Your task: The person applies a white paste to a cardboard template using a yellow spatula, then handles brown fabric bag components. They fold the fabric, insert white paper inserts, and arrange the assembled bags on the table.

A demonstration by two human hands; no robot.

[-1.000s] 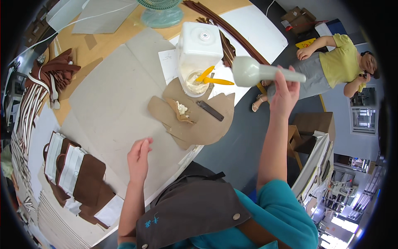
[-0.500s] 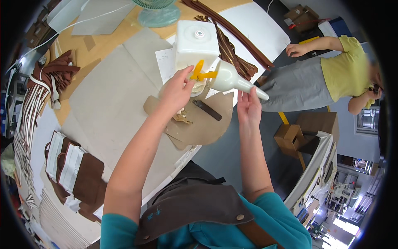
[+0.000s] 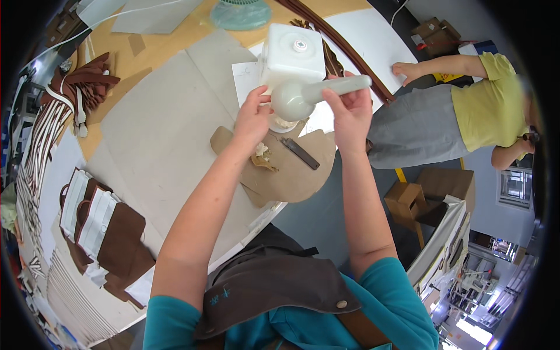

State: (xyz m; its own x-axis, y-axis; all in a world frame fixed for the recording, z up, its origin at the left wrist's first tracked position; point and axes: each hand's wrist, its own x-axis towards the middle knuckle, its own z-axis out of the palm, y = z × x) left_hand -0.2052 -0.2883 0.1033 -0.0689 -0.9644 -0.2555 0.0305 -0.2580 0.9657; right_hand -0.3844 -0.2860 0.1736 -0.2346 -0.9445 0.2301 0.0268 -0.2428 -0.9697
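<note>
Both hands are at a white plastic bottle [image 3: 294, 102] with a rounded body and a long tapered neck, held above the table's right edge. My right hand [image 3: 353, 116] closes round the neck, thumb on its near side. My left hand [image 3: 252, 116] has its fingers curled against the left edge of the rounded body; part of that grip is hidden. Behind stands a large square white canister [image 3: 291, 52] with a round cap. Below the bottle is a small white tub [image 3: 284, 125], partly covered. A dark flat strip-shaped tool [image 3: 300, 153] lies on a brown-grey sheet [image 3: 291, 184].
Brown strips [image 3: 344, 44] lie along the far right edge, and a brown bundle [image 3: 81, 87] lies at far left. Brown pieces with white paper [image 3: 105, 233] rest at near left. A fan base [image 3: 240, 14] stands behind. A person in yellow [image 3: 484, 111] stands at right near cardboard boxes [image 3: 408, 201].
The bottle has turned so its neck points right and slightly up. My right hand has risen to grip the neck. The yellow T-shaped piece at its wide end no longer shows.
</note>
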